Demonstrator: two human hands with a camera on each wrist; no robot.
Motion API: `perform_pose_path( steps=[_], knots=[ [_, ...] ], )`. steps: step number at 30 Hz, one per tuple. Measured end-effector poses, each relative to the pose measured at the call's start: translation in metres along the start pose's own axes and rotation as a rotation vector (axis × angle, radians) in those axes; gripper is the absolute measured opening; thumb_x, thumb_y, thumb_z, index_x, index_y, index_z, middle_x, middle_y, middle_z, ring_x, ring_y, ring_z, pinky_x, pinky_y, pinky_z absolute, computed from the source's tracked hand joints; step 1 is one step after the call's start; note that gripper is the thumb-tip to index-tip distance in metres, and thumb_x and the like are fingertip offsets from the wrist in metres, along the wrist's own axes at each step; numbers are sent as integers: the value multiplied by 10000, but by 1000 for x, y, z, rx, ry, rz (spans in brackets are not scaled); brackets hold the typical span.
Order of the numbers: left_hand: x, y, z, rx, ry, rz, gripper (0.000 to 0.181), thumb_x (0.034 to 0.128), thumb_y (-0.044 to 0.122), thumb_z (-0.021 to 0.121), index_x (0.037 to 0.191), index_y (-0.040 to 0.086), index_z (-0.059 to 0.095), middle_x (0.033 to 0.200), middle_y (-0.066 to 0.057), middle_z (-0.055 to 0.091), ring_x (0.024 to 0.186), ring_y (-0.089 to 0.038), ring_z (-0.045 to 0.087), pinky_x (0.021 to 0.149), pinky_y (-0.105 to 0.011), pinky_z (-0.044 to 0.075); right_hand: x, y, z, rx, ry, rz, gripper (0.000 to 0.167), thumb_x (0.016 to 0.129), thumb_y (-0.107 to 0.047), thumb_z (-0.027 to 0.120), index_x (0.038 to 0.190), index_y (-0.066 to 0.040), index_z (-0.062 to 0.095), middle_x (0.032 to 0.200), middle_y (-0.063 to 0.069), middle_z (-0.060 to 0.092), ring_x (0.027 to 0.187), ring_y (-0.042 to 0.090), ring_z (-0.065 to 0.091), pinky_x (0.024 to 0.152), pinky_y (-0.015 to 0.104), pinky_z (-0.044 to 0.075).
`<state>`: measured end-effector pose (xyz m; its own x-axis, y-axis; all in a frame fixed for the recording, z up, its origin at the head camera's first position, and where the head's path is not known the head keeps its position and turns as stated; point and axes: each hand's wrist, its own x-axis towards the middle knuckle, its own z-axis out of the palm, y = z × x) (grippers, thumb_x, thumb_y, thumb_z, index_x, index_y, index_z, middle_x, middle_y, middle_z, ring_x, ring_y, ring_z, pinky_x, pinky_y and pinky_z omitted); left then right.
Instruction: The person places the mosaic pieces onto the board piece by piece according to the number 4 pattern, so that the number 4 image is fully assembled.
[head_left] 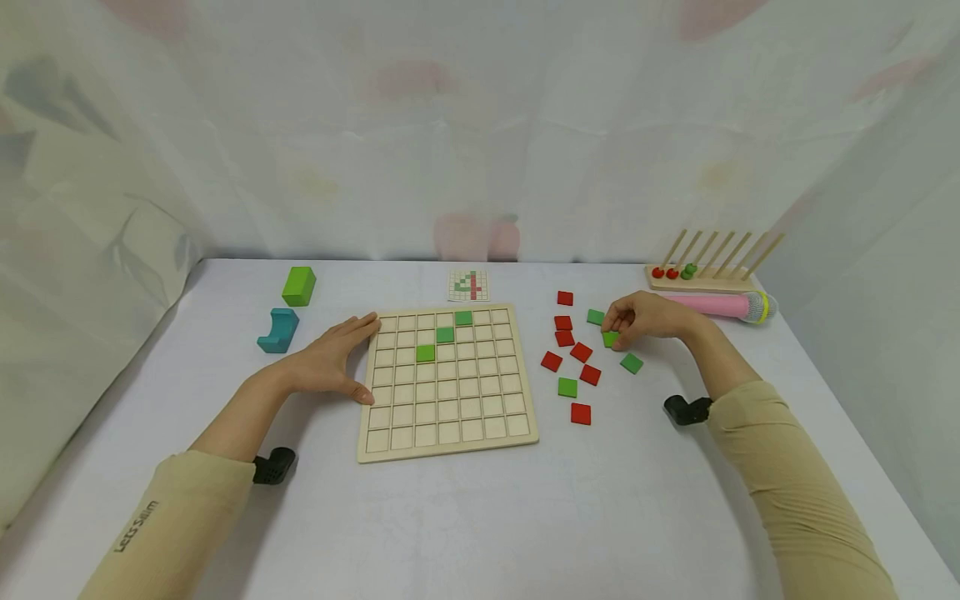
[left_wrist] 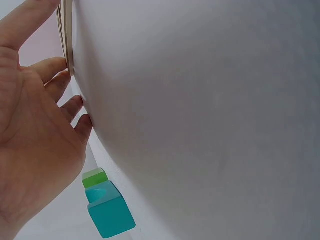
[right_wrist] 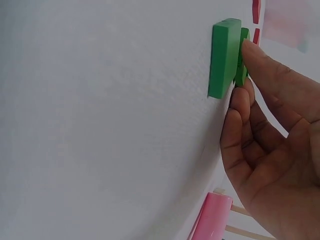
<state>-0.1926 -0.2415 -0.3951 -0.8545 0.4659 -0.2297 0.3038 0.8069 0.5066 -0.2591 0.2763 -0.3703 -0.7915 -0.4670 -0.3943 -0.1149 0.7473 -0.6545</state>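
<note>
A wooden grid board [head_left: 448,450] lies on the table, with three green tiles in a diagonal, among them a light green tile [head_left: 425,353]. My left hand [head_left: 326,358] touches the board's left edge with thumb and fingers spread. To the right of the board, my right hand [head_left: 648,318] pinches a light green tile [head_left: 611,339] between thumb and fingers, down at the table. In the right wrist view this tile [right_wrist: 243,62] shows beside the thumb, behind a darker green tile [right_wrist: 225,60]. Several loose red tiles, such as one red tile [head_left: 581,414], lie between board and hand.
Behind the board lies a small pattern card [head_left: 468,286]. A green block [head_left: 299,287] and a teal curved block [head_left: 278,331] stand at the left. At the back right are a pegged wooden stand [head_left: 701,283] with beads and a pink toy microphone [head_left: 712,305].
</note>
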Motion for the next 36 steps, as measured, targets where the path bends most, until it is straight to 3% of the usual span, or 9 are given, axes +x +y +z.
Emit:
perform_pose_path(
  steps=[11, 20, 29, 36],
  knots=[
    [0, 0, 0, 1, 3, 0, 1292, 607, 486, 902, 1570, 6, 186, 1673, -185, 111, 1524, -496, 60, 1203, -690, 107, -1, 0, 2, 1, 36, -22, 254, 794, -78, 783, 1008, -15, 664, 877, 70, 628, 824, 180, 546, 754, 242, 486],
    [0, 1, 0, 2, 0, 1, 1288, 616, 492, 896, 1571, 8, 180, 1675, -181, 104, 1526, -492, 56, 1208, -683, 99, 2, -1, 1, 18, 48, -60, 175, 850, -17, 686, 1023, -7, 660, 929, 106, 658, 860, 178, 568, 806, 268, 482],
    [-2, 3, -2, -1, 0, -3, 1282, 619, 478, 899, 1570, 3, 182, 1675, -181, 102, 1527, -491, 54, 1208, -684, 100, 8, -25, 6, 21, 137, -120, 204, 879, -78, 691, 1080, -43, 689, 963, 95, 657, 925, 195, 574, 791, 269, 484],
    [-2, 3, -1, -5, -2, 3, 1277, 626, 481, 893, 1570, 3, 179, 1676, -179, 98, 1527, -490, 51, 1209, -681, 94, 24, -47, 15, 8, 202, -166, 212, 876, -105, 700, 1084, -67, 710, 1028, 140, 674, 949, 225, 601, 758, 253, 507]
  ],
)
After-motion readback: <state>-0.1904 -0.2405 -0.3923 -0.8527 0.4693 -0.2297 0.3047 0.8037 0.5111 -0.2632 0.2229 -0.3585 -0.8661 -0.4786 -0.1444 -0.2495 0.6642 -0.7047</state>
